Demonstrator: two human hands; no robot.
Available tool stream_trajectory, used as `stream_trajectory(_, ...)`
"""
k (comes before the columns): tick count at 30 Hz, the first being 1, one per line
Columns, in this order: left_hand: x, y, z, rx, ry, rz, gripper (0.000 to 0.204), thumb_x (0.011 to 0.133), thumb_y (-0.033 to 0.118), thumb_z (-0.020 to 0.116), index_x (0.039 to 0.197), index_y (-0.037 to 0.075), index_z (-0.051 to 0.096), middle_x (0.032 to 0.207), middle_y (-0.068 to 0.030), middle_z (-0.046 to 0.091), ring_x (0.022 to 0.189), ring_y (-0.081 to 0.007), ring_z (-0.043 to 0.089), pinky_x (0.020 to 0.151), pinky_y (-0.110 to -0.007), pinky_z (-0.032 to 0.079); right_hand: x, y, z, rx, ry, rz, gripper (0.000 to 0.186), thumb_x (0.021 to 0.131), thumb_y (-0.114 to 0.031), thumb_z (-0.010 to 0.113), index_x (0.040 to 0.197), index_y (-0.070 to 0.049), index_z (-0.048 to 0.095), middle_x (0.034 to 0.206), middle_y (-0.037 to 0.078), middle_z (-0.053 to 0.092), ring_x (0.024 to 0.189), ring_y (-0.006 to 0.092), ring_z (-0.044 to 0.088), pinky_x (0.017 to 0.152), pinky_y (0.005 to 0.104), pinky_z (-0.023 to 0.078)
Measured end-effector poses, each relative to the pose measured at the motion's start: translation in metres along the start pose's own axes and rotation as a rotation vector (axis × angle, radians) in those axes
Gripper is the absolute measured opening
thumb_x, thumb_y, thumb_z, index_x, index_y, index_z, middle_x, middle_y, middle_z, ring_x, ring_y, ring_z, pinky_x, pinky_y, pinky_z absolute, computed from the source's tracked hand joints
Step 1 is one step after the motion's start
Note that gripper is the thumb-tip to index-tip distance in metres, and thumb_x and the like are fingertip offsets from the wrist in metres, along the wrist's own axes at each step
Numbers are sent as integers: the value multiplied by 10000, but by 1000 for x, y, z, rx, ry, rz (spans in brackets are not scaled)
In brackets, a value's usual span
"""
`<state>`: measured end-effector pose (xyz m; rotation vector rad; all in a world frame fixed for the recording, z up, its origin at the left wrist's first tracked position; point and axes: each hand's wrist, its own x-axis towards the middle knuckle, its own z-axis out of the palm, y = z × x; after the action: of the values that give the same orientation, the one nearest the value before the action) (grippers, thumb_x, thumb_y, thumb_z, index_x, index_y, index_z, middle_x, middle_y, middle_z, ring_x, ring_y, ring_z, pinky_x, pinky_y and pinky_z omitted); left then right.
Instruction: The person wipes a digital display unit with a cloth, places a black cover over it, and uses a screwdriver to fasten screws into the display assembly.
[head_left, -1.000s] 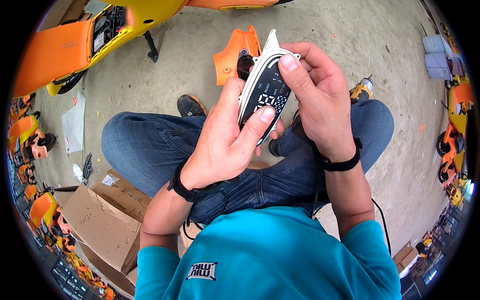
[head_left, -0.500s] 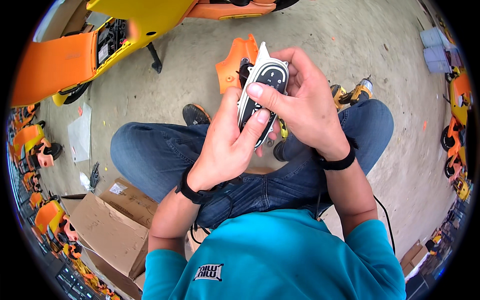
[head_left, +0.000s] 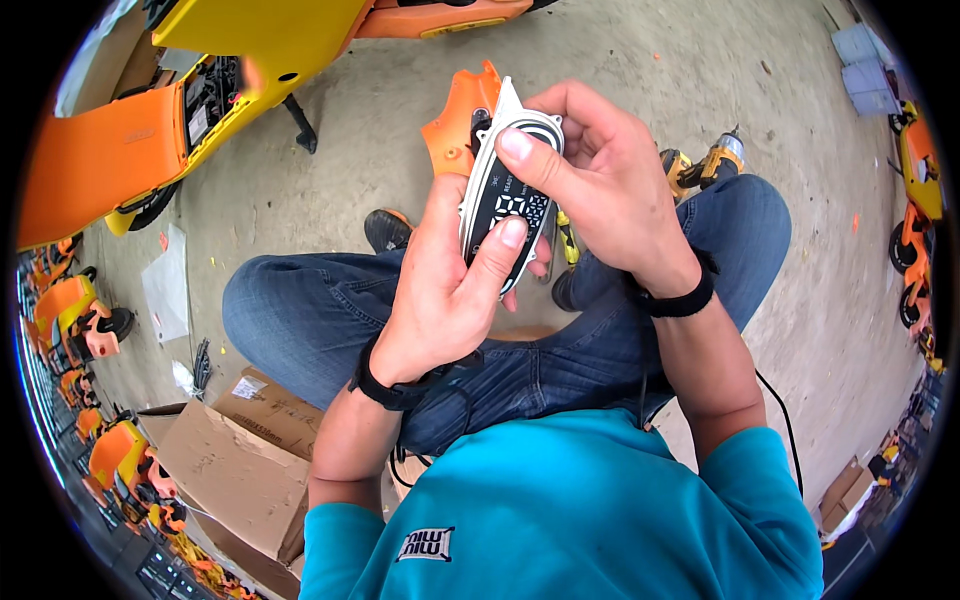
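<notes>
Over my lap I hold an oval dashboard display panel (head_left: pixel 503 195), black-faced with a white rim and pale digit segments, its pointed white tip upward. My left hand (head_left: pixel 435 295) grips the lower left edge, thumb lying on the face and fingertips showing past the right edge. Closed around the upper right side is my right hand (head_left: pixel 625 195), its thumb pressed flat near the panel's top. An orange plastic shell (head_left: pixel 462 120) with a dark fitting appears just beyond the panel's upper left; whether they touch, I cannot tell.
A yellow and orange scooter (head_left: pixel 110 185) stands at the upper left. By my right knee lies a cordless drill (head_left: pixel 724 155); a yellow-handled tool (head_left: pixel 567 240) is near my foot. An open cardboard box (head_left: pixel 235 470) sits at lower left, a white sheet (head_left: pixel 166 285) beyond it.
My right thumb has moved up the panel's face, uncovering the digit segments in its middle. Both hands and the panel have shifted slightly left in the picture.
</notes>
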<state>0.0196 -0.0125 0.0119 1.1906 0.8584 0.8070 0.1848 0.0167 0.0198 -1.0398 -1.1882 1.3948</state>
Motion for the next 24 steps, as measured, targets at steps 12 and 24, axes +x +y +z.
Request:
stream_trajectory(12,1,4,1,-117,46,-45,264,1041,226,468,1153,-1,396,913,-161,643,743,-174,664,522,-244,531,3,-5,-8,213,-78,114,299,960,-212,653,1126,26,586,917,56,656,781,83,607,631,245,502)
stream_trajectory(24,0,1,0,-108,4,-41,282,1035,209,476,1189,-10,386,898,-101,648,777,-127,645,530,-223,503,1,-1,-5,45,-30,97,310,938,-187,675,1143,26,581,860,38,654,723,61,590,562,216,470)
